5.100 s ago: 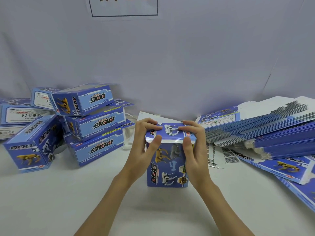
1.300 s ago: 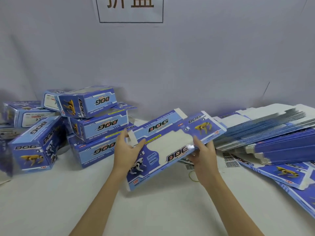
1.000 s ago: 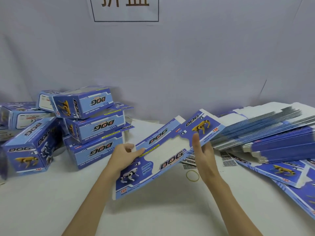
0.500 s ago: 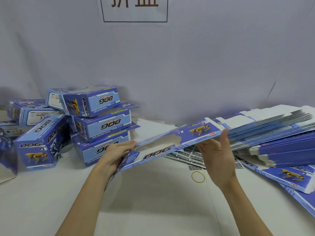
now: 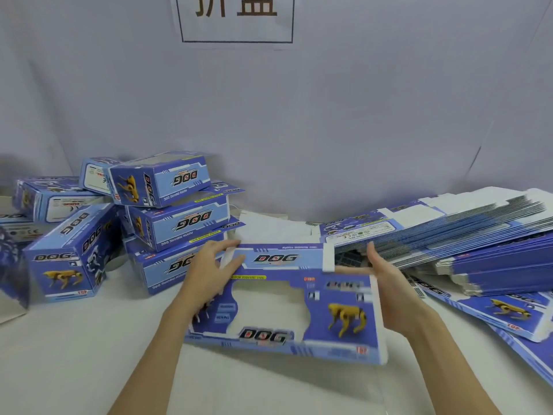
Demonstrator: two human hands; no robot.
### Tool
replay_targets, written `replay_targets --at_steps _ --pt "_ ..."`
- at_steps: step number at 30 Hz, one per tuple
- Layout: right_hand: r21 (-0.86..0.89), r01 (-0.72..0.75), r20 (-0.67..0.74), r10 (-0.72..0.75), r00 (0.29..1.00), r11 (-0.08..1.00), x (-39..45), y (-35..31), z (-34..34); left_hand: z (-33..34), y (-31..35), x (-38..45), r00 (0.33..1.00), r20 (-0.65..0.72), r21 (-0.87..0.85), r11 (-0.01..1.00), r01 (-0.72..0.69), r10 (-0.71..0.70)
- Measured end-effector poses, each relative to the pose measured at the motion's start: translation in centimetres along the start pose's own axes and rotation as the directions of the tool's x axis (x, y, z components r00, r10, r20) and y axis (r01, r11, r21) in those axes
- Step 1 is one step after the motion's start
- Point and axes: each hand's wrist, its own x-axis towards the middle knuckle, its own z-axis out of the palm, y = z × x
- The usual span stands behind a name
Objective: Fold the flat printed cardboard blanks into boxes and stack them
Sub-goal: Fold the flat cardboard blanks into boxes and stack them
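**Blank turned face-up between the hands, ready for folding**

Half a second ago the blank (image 5: 287, 298) hung nearly edge-on to the camera; now it is turned so its printed face looks up at the viewer, with the window cut-out near its middle. About five seconds ago a finished box stood in the hands; so this is a new blank at the very start of its fold, by my reading.

The left hand (image 5: 206, 277) grips the blank's left end, thumb on the printed face by a white flap. The right hand (image 5: 386, 283) holds the right end with fingers fairly straight along the edge; its thumb is hidden. The hands are well apart.

The blank is held just above the table (image 5: 89, 354), between the pile of folded boxes (image 5: 167, 211) on the left and the heap of flat blanks (image 5: 466, 235) on the right. Its long axis runs left to right, the near edge lower, the yellow dog print toward the right end.
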Motion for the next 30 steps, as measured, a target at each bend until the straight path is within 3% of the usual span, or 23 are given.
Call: replay_targets --at_steps 3,6,8,10,12,17,20,22,25,27,30 --pt "-0.179 -0.07 0.06 0.081 0.995 0.981 -0.7 -0.1 0.1 0.9 0.7 -0.2 0.99 0.001 0.22 0.966 -0.135 0.139" --pt "-0.223 -0.031 0.025 0.037 0.999 0.974 -1.1 0.0 0.6 1.2 1.6 -0.5 0.985 -0.017 0.365 0.918 -0.153 0.171" --pt "-0.223 0.002 0.025 0.004 1.0 0.975 -1.4 -0.2 1.2 1.3 2.4 -0.7 0.97 0.086 0.438 0.866 -0.241 0.227" --pt "-0.202 0.022 0.015 -0.02 1.0 0.979 -1.4 -0.4 1.3 1.6 3.3 -1.0 0.907 0.241 0.491 0.763 -0.42 0.344" --pt "-0.225 0.031 0.068 -0.016 0.998 0.974 -1.8 -0.7 1.6 1.9 4.3 -1.4 0.855 0.295 0.529 0.672 -0.517 0.426" --pt "-0.294 0.089 0.158 -0.044 0.986 0.952 -1.4 -0.9 2.2 1.1 5.8 -1.5 0.743 0.162 0.513 0.588 -0.626 0.649" --pt "-0.321 0.152 0.204 -0.089 0.975 0.935 -1.3 -0.9 2.5 0.7 6.2 -1.5 0.684 0.06 0.585 0.53 -0.614 0.727" --pt "-0.317 0.245 0.149 -0.207 0.967 0.916 -1.4 -1.2 2.6 0.4 6.7 -1.5 0.637 -0.073 0.627 0.532 -0.569 0.767" --pt "-0.368 0.401 -0.011 -0.436 0.9 0.839 -1.6 -1.6 2.3 0.1 7.6 -1.5 0.522 -0.292 0.641 0.569 -0.516 0.802" --pt "-0.408 0.397 0.021 -0.426 0.904 0.822 -2.0 -1.4 2.4 0.3 8.0 -1.7 0.515 -0.301 0.626 0.574 -0.529 0.803" --pt "-0.599 0.387 0.127 -0.395 0.91 0.701 -2.1 -1.2 2.8 0.9 8.0 -1.8 0.579 -0.234 0.618 0.579 -0.531 0.781"
